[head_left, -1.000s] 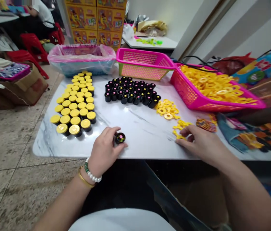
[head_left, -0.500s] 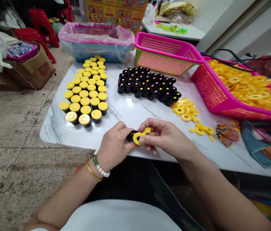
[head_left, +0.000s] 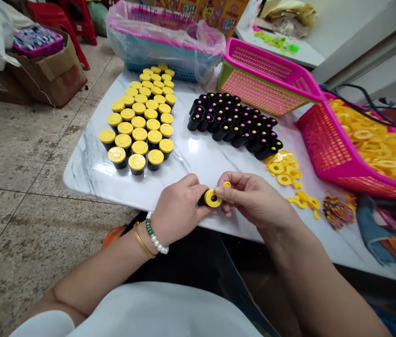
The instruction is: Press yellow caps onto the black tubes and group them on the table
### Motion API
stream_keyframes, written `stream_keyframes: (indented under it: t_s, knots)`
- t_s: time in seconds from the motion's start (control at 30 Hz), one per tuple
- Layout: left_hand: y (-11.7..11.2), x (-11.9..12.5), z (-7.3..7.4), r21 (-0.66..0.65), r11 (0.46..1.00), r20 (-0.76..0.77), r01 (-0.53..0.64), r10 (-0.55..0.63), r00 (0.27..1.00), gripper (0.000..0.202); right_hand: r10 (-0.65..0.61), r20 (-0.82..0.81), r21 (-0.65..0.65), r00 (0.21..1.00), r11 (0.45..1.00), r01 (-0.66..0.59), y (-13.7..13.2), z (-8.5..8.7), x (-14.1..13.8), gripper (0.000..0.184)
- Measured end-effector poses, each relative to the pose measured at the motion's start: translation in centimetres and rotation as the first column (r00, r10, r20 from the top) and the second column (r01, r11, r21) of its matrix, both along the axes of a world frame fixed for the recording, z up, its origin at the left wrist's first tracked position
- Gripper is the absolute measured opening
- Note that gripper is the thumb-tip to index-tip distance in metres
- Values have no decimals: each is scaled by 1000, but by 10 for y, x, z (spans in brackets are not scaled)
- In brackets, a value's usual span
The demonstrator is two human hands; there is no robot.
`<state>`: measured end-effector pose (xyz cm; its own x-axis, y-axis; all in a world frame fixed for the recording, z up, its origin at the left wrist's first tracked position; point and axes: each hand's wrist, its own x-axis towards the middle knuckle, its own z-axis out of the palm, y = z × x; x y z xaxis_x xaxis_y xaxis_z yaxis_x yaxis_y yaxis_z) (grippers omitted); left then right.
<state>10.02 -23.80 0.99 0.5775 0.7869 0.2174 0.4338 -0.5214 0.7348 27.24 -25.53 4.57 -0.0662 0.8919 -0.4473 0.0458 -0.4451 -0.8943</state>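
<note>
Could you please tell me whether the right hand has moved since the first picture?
Yes: the right hand moved left, away from the loose yellow pieces on the table.

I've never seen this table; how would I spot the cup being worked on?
Find the near edge of the white table. There the left hand holds a black cup, and the right hand holds a yellow lid at its mouth. Unlike the yellow-topped cups and open cups standing beyond, it alone is in a hand.
</note>
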Motion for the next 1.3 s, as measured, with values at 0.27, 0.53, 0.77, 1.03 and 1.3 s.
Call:
stream_keyframes:
  t_s: [0.27,0.53,0.77,1.03,1.3]
  knots:
    - [-1,1,0,19,1000,5,-9,9,1000,26,-66,18,61,998,996,65,-5,-2,-4,43]
    - [-1,1,-3,69,998,-46,-4,7,999,20,-50,203,170,978,985,15,-4,0,-5,39]
    - [-2,2,-3,74,996,-54,-41,45,998,19,12,200,181,980,982,-49,-2,-4,-6,39]
    - [-9,-3,-1,107,994,77,-29,21,997,37,35,305,175,952,980,-92,-9,-1,-10,37]
    - [-22,4,-2,125,985,-18,-120,123,992,16,-213,249,366,945,924,112,-25,-16,-22,32]
